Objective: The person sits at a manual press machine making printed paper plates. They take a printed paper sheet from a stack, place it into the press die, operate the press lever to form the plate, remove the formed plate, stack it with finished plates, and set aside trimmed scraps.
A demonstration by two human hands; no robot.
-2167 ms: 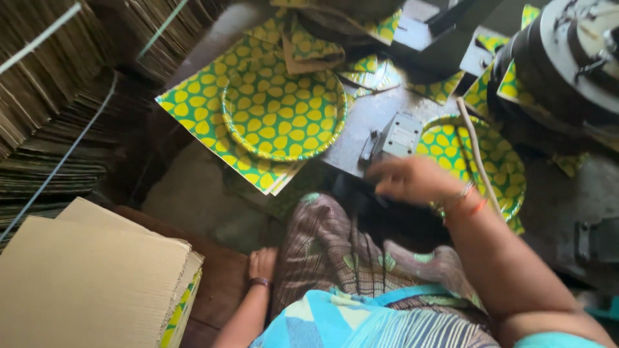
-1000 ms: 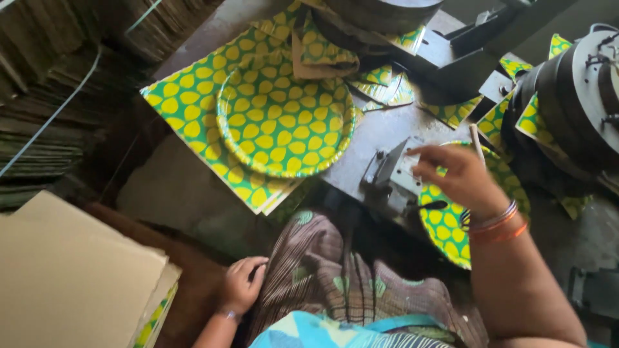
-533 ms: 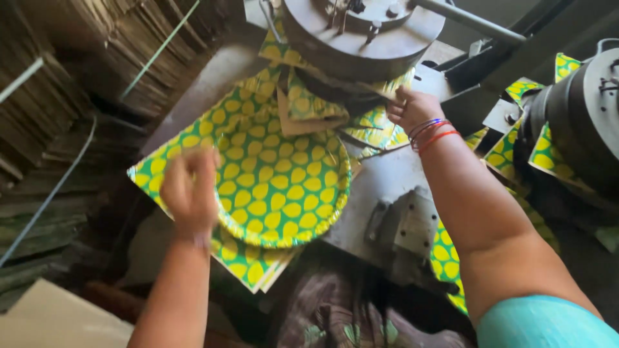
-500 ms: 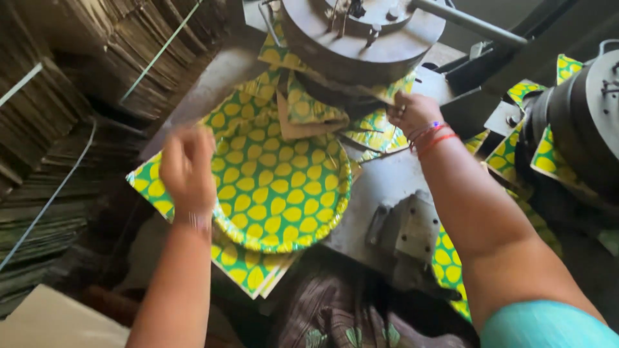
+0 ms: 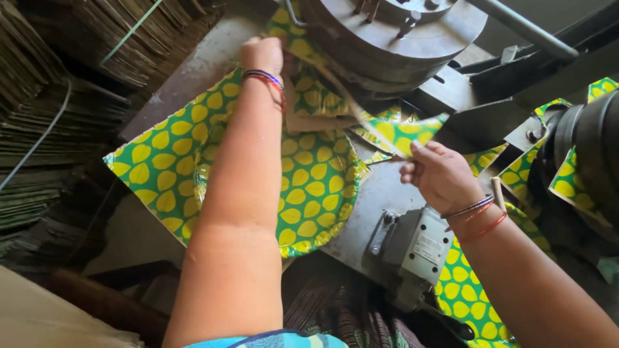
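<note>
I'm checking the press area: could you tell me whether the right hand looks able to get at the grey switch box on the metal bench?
Probably yes. The right hand holds a green-and-yellow paper offcut just above the grey switch box, with nothing visible between them, though its grip is occupied.

paper plate [image 5: 309, 193]: green ground, yellow leaf-shaped spots, shiny silver rim. sheet under it [image 5: 151, 174], left: same green with yellow spots. scrap [image 5: 403, 132] in right hand [image 5: 438, 177]: green and yellow, brown card back. press die [image 5: 393, 32], far: dull grey metal. bangles on left wrist [image 5: 263, 77]: red, blue. switch box [image 5: 412, 245], near: grey. stacked card [image 5: 58, 96], left: brown.
</note>
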